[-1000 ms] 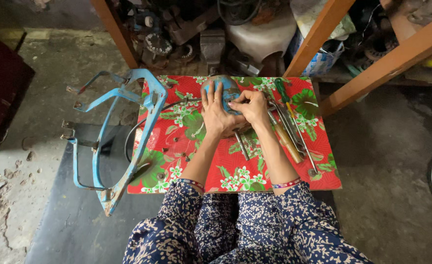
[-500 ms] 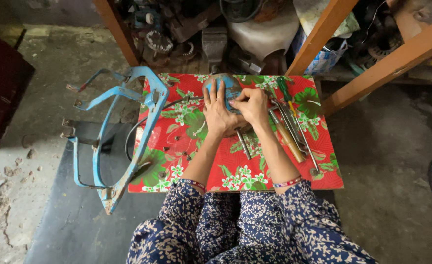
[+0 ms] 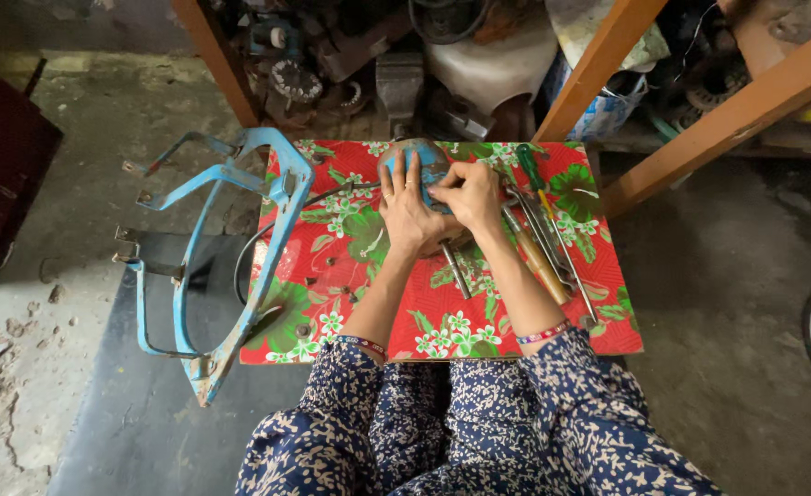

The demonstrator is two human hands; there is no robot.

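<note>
2 hands, left hand (image 3: 407, 213) and right hand (image 3: 468, 195), are grasping 1 blue motor (image 3: 422, 163), mostly hiding it; several tools (image 3: 541, 246) are lying just right, uncountable.

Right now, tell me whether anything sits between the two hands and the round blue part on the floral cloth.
Nothing visible does. The left hand lies flat on the round blue part and the right hand presses on its side. The screwdrivers lie to the right and the blue metal frame to the left, both apart from it.

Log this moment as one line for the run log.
left hand on blue round motor | right hand on motor | screwdrivers beside | red floral table
</note>
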